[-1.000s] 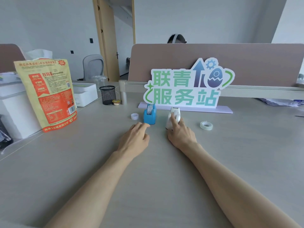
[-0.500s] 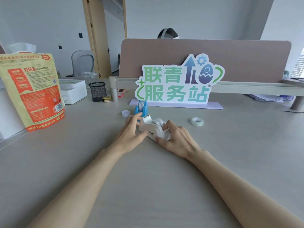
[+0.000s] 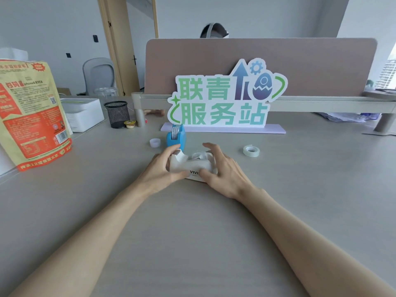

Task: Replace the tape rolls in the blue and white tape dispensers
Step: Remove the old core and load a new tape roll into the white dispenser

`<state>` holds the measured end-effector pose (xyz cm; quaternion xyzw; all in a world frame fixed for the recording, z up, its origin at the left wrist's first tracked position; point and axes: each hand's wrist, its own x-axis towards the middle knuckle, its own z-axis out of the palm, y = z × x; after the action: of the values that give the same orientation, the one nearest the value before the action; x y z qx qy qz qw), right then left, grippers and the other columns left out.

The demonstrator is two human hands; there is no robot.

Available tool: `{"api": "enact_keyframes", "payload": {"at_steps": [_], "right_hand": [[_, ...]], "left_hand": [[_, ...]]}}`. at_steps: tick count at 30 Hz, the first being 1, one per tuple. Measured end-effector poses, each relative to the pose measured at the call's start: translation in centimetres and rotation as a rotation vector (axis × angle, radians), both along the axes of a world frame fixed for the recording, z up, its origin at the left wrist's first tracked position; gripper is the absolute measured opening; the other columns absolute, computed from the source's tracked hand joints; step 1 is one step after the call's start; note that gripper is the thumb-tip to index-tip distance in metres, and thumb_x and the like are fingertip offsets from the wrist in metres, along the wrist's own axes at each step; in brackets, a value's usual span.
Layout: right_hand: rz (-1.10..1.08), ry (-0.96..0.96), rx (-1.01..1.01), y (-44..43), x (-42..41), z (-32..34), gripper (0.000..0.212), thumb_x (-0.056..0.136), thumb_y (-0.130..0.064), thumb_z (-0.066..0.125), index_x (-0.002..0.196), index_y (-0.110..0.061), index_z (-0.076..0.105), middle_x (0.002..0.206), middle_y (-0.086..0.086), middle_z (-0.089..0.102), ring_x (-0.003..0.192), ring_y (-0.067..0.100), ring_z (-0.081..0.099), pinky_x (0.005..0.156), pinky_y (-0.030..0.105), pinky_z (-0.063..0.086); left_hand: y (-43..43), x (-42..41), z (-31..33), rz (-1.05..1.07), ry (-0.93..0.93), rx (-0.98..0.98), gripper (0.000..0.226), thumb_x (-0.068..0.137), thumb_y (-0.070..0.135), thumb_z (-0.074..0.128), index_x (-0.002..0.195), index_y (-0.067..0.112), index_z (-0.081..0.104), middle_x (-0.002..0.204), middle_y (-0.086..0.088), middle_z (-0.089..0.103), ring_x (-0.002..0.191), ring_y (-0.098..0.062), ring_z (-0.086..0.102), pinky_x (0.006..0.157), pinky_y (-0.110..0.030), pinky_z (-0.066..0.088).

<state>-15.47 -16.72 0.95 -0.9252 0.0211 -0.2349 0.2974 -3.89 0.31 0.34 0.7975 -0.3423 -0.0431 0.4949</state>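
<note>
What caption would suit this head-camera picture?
Left hand and right hand hold the white tape dispenser on the desk; blue tape dispenser behind, loose tape roll to the right.

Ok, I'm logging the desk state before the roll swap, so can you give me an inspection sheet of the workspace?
Surface: grey desk.
Job's things: white tape dispenser on the desk between both hands; blue tape dispenser upright behind it, roll inside; loose tape roll to the right; small white ring left of the blue one.
Clutter: orange snack bag, mesh pen cup, white box, lettered sign.
Hands: left hand grips the cutter end; right hand grips the roll end.
Cables: nothing seen.
Surroundings: desk divider, person's head behind it, office chair, doorway.
</note>
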Motion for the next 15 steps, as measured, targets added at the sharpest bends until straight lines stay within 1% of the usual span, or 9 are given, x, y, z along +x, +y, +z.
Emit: {"api": "enact_keyframes", "payload": {"at_steps": [1, 2, 4, 6, 8, 10, 12, 15], "right_hand": [[-0.004, -0.021, 0.008, -0.02, 0.03, -0.02, 0.058, 0.082, -0.042, 0.051, 0.135, -0.027, 0.036, 0.129, 0.001, 0.06, 0.104, 0.029, 0.06, 0.089, 0.041, 0.048], [-0.004, -0.055, 0.01, -0.06, 0.05, -0.06, 0.052, 0.086, -0.042, 0.051, 0.134, -0.026, 0.041, 0.131, -0.001, 0.059, 0.105, 0.026, 0.061, 0.089, 0.041, 0.049], [0.016, -0.127, -0.006, -0.13, 0.13, -0.09, 0.041, 0.093, -0.035, 0.051, 0.133, -0.026, 0.048, 0.13, -0.005, 0.059, 0.104, 0.022, 0.062, 0.087, 0.041, 0.05], [0.055, -0.161, -0.038, -0.06, 0.15, -0.02, 0.039, 0.097, -0.028, 0.049, 0.136, -0.027, 0.05, 0.132, -0.008, 0.057, 0.104, 0.016, 0.061, 0.086, 0.039, 0.051], [0.088, -0.143, -0.118, 0.1, 0.17, 0.03, 0.038, 0.097, -0.027, 0.048, 0.135, -0.03, 0.052, 0.137, -0.009, 0.053, 0.114, 0.015, 0.057, 0.091, 0.036, 0.049], [0.092, -0.119, -0.236, 0.2, 0.24, -0.1, 0.036, 0.096, -0.03, 0.05, 0.131, -0.031, 0.056, 0.138, -0.007, 0.051, 0.123, 0.017, 0.052, 0.094, 0.036, 0.048], [0.073, -0.111, -0.295, 0.18, 0.29, -0.06, 0.035, 0.094, -0.031, 0.052, 0.128, -0.03, 0.058, 0.137, -0.006, 0.051, 0.121, 0.018, 0.053, 0.089, 0.036, 0.05], [0.04, -0.118, -0.315, 0.3, 0.39, 0.23, 0.033, 0.092, -0.032, 0.053, 0.124, -0.029, 0.061, 0.13, -0.006, 0.053, 0.111, 0.018, 0.058, 0.078, 0.035, 0.053]], "left_hand": [[0.02, -0.04, -0.09, 0.022, -0.016, 0.009, 0.078, 0.068, 0.033, 0.082, 0.134, 0.039, 0.041, 0.128, 0.01, 0.047, 0.113, 0.001, 0.046, 0.092, -0.016, 0.037], [0.03, -0.01, -0.21, 0.046, -0.025, 0.01, 0.074, 0.068, 0.033, 0.083, 0.13, 0.04, 0.044, 0.126, 0.008, 0.047, 0.112, 0.001, 0.045, 0.094, -0.018, 0.037], [-0.02, -0.12, -0.24, 0.06, -0.03, -0.003, 0.069, 0.066, 0.032, 0.085, 0.124, 0.039, 0.048, 0.122, 0.007, 0.046, 0.11, 0.007, 0.043, 0.092, -0.017, 0.035], [-0.23, -0.3, -0.23, 0.033, -0.045, 0.001, 0.066, 0.067, 0.032, 0.084, 0.123, 0.035, 0.05, 0.12, 0.01, 0.048, 0.108, 0.012, 0.043, 0.088, -0.015, 0.034], [-0.55, -0.44, -0.27, 0.0, -0.054, -0.006, 0.061, 0.069, 0.03, 0.084, 0.121, 0.032, 0.052, 0.119, 0.012, 0.052, 0.109, 0.008, 0.046, 0.087, -0.018, 0.037], [-0.68, -0.54, -0.29, -0.021, -0.055, -0.027, 0.059, 0.07, 0.029, 0.083, 0.121, 0.031, 0.053, 0.117, 0.012, 0.054, 0.111, 0.002, 0.05, 0.087, -0.018, 0.039], [-0.66, -0.61, -0.31, -0.026, -0.051, -0.028, 0.059, 0.07, 0.031, 0.082, 0.121, 0.033, 0.053, 0.116, 0.012, 0.054, 0.111, 0.001, 0.05, 0.087, -0.016, 0.04], [-0.6, -0.7, -0.31, -0.038, -0.057, -0.025, 0.055, 0.072, 0.029, 0.081, 0.12, 0.033, 0.053, 0.118, 0.01, 0.053, 0.112, -0.001, 0.051, 0.09, -0.02, 0.041]]}}
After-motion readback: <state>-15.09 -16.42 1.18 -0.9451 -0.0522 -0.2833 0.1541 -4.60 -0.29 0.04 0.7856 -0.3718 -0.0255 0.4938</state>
